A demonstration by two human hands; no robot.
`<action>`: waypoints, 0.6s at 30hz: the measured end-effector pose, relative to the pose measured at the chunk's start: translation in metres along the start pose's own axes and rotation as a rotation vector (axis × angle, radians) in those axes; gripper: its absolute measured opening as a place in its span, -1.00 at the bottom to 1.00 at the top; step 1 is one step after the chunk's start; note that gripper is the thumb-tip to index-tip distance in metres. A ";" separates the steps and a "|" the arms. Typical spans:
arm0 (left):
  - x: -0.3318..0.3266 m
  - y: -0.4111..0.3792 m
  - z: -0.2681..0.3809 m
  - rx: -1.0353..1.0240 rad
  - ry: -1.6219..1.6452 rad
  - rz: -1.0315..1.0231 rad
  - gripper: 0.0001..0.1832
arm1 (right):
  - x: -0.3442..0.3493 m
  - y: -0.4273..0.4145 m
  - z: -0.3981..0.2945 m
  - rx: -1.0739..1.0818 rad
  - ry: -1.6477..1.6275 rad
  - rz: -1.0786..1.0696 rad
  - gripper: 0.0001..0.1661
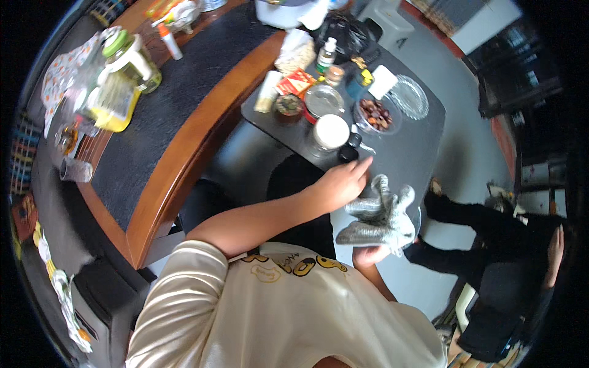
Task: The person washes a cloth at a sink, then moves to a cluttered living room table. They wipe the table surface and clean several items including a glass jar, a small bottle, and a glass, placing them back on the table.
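My left hand [344, 184] is over the dark low table [405, 156], its fingers stretched past a black round lid [348, 154]. Nothing shows held in it, though its underside is hidden. My right hand [369, 255] is under a silvery object [384, 218] with several rounded lobes and holds it from below, beside the near end of the table. That object covers most of the hand. A jar with a white lid [332, 132] stands beyond the black lids, near a clear bowl of reddish-brown pieces [376, 114] and a round tin [324, 101].
A spray bottle [326, 56], a red-and-white packet [296, 83] and a glass plate [409, 97] are farther back. At left, a wood-edged counter [193, 124] bears a green-lidded jug [133, 62] and a clear cup [76, 170]. A person in dark clothes [492, 276] is at right.
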State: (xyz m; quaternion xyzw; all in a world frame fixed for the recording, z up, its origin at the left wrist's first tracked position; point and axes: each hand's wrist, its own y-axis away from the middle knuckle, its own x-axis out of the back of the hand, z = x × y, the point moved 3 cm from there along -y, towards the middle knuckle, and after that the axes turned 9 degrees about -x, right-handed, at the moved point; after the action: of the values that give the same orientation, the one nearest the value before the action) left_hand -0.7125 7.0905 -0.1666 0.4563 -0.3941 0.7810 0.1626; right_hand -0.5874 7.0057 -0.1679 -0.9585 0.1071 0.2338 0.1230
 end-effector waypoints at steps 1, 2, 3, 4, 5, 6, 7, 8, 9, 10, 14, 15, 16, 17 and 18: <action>0.016 0.021 0.000 -0.061 0.080 0.089 -0.74 | -0.013 -0.001 -0.003 -0.022 -0.007 -0.044 -0.48; 0.035 0.044 -0.006 -0.039 0.106 0.076 -0.75 | -0.029 -0.003 -0.002 -0.052 0.003 -0.114 -0.48; 0.054 0.070 -0.014 -0.010 0.129 0.061 -0.75 | -0.045 -0.005 -0.001 -0.098 0.017 -0.209 -0.48; 0.071 0.096 -0.031 0.209 0.177 0.147 -0.74 | -0.066 -0.007 0.000 -0.144 0.049 -0.317 -0.48; 0.089 0.126 -0.047 0.427 0.222 0.241 -0.72 | -0.091 -0.009 0.005 -0.196 0.098 -0.443 -0.48; 0.117 0.156 -0.063 0.437 0.020 0.210 -0.70 | -0.121 -0.009 0.010 -0.230 0.175 -0.579 -0.48; 0.145 0.180 -0.081 0.430 -0.171 0.176 -0.69 | -0.151 -0.007 0.016 -0.246 0.278 -0.692 -0.48; 0.167 0.206 -0.099 0.504 -0.296 0.190 -0.66 | -0.186 -0.005 0.028 -0.220 0.397 -0.827 -0.47; 0.183 0.231 -0.112 0.571 -0.413 0.207 -0.64 | -0.220 -0.001 0.050 -0.123 0.473 -0.911 -0.47; 0.194 0.254 -0.118 0.670 -0.522 0.189 -0.61 | -0.250 0.004 0.072 0.003 0.535 -0.971 -0.46; 0.203 0.302 -0.135 0.912 -0.625 0.143 -0.50 | -0.315 0.025 0.187 0.703 1.071 -1.005 -0.13; 0.199 0.305 -0.138 0.930 -0.605 0.133 -0.50 | -0.327 0.029 0.203 0.824 1.223 -1.032 -0.07; 0.199 0.311 -0.137 0.965 -0.600 0.154 -0.51 | -0.346 0.024 0.204 0.590 1.392 -1.163 0.00; 0.203 0.314 -0.138 0.983 -0.594 0.155 -0.51 | -0.365 0.012 0.205 0.341 1.554 -1.281 0.07; 0.205 0.306 -0.136 0.985 -0.590 0.139 -0.51 | -0.367 -0.013 0.219 0.290 1.602 -1.061 0.25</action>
State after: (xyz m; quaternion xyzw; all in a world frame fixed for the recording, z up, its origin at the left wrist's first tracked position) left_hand -1.0887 6.9781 -0.1744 0.6497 -0.0418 0.7209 -0.2375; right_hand -0.9949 7.1345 -0.1801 -0.7329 -0.2591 -0.5893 0.2202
